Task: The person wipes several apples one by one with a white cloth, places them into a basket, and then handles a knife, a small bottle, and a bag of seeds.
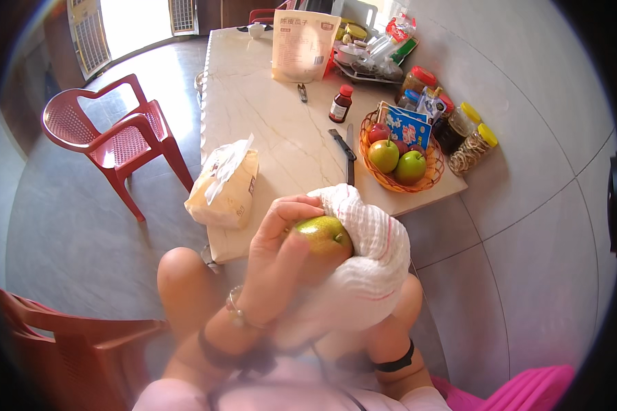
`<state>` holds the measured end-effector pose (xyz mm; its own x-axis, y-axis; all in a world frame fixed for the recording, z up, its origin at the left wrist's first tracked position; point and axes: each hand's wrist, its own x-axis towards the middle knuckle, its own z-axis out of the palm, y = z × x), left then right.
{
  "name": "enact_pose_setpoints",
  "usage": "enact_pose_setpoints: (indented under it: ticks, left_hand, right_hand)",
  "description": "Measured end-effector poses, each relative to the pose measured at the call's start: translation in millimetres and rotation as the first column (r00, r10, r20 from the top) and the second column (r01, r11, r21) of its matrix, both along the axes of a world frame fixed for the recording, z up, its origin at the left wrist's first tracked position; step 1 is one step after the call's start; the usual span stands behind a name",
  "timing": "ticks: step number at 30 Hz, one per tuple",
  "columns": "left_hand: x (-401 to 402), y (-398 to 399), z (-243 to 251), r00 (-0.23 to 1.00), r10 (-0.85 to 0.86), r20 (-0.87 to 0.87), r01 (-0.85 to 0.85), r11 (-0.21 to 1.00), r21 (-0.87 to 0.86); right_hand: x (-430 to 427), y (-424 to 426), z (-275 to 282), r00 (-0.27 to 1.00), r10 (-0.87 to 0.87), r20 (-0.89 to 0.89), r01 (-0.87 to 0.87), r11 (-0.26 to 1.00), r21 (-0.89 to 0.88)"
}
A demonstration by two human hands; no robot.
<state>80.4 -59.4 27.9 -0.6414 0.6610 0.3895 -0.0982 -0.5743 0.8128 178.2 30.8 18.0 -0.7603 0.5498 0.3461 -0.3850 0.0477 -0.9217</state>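
Note:
My left hand (280, 257) has its fingers and thumb around the left side of a yellow-green pear (325, 237). A white cloth with thin red stripes (373, 257) lies bunched against the fruit's right side. My right hand is hidden under this cloth; only the forearm (398, 354) with a black band shows below it. Beyond the cloth, a knife with a black handle (350, 169) and a black box cutter (342, 144) lie on the marble-patterned table (283, 133). An orange woven basket (391, 185) holds several fruits and blue printed packets.
A tissue pack (223, 195) stands at the table's near left. A red-capped bottle (341, 104), small snips (302, 93) and a large pouch (303, 46) are farther back. Jars (460, 126) line the wall side. Red plastic chairs (118, 133) stand to the left.

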Motion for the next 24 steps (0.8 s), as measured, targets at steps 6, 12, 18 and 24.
enact_pose_setpoints:
  ticks: [6,12,18,24]
  left_hand:
    - [-7.5,-5.1,-1.1,0.979,-0.154,-0.132,0.145,0.987,-0.07]
    - [-6.5,-2.5,1.0,0.925,-0.321,0.204,0.32,0.947,0.038]
    - [-0.6,3.1,-8.5,0.856,-0.322,0.405,0.324,0.944,0.066]
    - [-2.3,4.5,-8.9,0.958,-0.283,0.04,0.285,0.958,-0.03]
  right_hand:
    - [7.0,0.2,9.5,0.993,-0.095,0.065,0.092,0.995,0.046]
    - [8.1,15.4,16.3,0.983,-0.185,0.007,0.141,0.775,0.616]
    - [4.6,17.0,5.2,0.967,-0.244,0.073,0.183,0.867,0.463]
    - [-1.3,21.0,9.7,0.998,0.006,0.064,0.005,0.985,-0.17]
